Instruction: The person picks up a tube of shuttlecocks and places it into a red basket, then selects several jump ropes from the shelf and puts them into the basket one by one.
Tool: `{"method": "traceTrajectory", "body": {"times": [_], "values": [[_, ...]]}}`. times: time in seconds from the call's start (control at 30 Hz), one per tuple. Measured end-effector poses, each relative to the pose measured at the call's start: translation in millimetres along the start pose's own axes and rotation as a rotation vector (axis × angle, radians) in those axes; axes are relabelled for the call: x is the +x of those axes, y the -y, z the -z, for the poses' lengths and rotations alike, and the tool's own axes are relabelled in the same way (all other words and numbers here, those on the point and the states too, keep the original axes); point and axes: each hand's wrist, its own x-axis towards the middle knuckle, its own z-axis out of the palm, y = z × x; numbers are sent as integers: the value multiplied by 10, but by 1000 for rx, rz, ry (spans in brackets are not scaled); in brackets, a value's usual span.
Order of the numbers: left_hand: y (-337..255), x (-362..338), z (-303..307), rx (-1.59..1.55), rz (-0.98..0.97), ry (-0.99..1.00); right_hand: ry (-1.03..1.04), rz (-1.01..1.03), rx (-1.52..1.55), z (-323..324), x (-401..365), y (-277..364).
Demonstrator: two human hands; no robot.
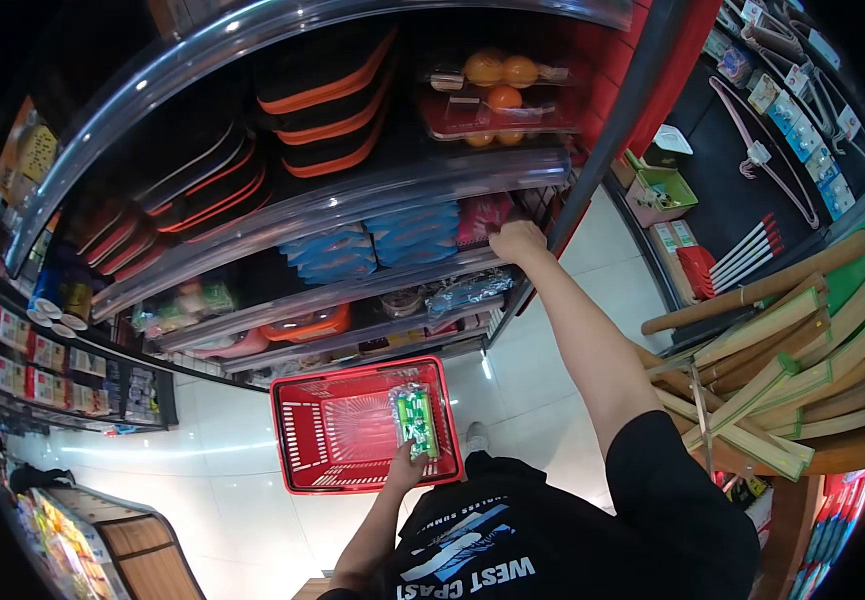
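My left hand [411,464] is closed on the near end of a green and white plastic-wrapped pack [417,420], which is over the right side of a red shopping basket [298,482]. Inside, the rest of the basket shows its red slotted walls and bottom. My right hand [519,242] reaches out to the shelf, fingers curled at the right edge of a pink packet [483,218]; the fingertips are partly hidden. Left of that packet lie stacks of blue packets [415,235].
Black cases with orange trim [323,125] and paddle sets with orange balls [503,72] fill the upper shelf. A dark upright post [593,165] stands right of my hand. Rolled bamboo mats [793,350] jut out at right. A wooden-sided display [143,550] stands lower left.
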Motion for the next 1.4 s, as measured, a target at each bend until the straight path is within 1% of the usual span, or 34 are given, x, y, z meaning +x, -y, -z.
{"method": "traceTrajectory", "body": {"times": [0.03,0.1,0.13,0.2,0.23,0.3,0.33,0.37,0.47,0.5,0.53,0.6,0.7,0.73,0.8,0.9,0.93,0.97,1.0,1.03,1.07,1.1,1.13,1.2,1.27,1.3,1.33,1.37,1.4], "values": [[-16,-60,23,11,4,-10,3,8,12,3,3,9],[10,-204,67,-3,136,25,-92,40,85,20,-4,23],[42,-241,85,-16,142,42,-92,48,95,34,-10,29],[111,-288,115,-33,143,35,-136,-22,197,45,-22,29],[126,-309,129,-59,140,38,-136,-18,207,31,4,23],[219,-260,101,-50,119,3,-175,-76,224,-9,31,35],[262,-233,84,-77,125,13,-171,-76,230,-18,15,36],[303,-220,58,-105,128,24,-212,-54,292,-17,3,27],[-103,-224,165,-79,136,60,-305,-13,397,-20,23,-10],[-169,-210,174,-75,124,74,-358,8,437,-31,41,-23],[-236,-200,178,-71,121,76,-361,5,440,-54,50,-28],[-341,-183,189,3,28,74,-609,82,558,-113,67,-31],[-434,-160,204,-36,29,135,-665,128,645,-166,113,-67],[-519,-180,231,-44,37,135,-656,130,640,-149,105,-84],[-661,-215,300,-50,118,191,-283,-87,794,-98,100,-153],[-666,-273,338,-92,92,183,-271,-124,815,-165,131,-247],[-701,-273,368,-24,70,171,-384,-96,754,-211,72,-267],[-724,-326,379,-99,117,164,-491,-63,689,-267,9,-288],[-501,-294,303,-15,84,139,-430,-14,803,-350,27,-380],[-411,-304,269,-41,79,119,-365,29,917,-438,39,-498],[-417,-341,278,-70,67,100,-351,44,1023,-494,-10,-597],[-364,-362,273,-17,24,76,-342,57,1133,-523,-90,-626],[-341,-404,260,-49,6,49,-341,39,1210,-385,-437,-516],[-307,-442,264,-91,-4,14,-318,68,1259,-352,-794,-578],[-307,-476,280,-84,34,55,-289,102,1298,-319,-1181,-675],[-283,-473,266,-95,38,49,-284,54,1291,-294,-1386,-699],[-245,-476,237,-200,13,37,-280,4,1282,-283,-1597,-737],[-221,-480,217,-304,-12,25,-270,3,1315,-291,-1800,-779],[-260,-483,221,-344,-41,4,-261,3,1350,-312,-1987,-826]]}}
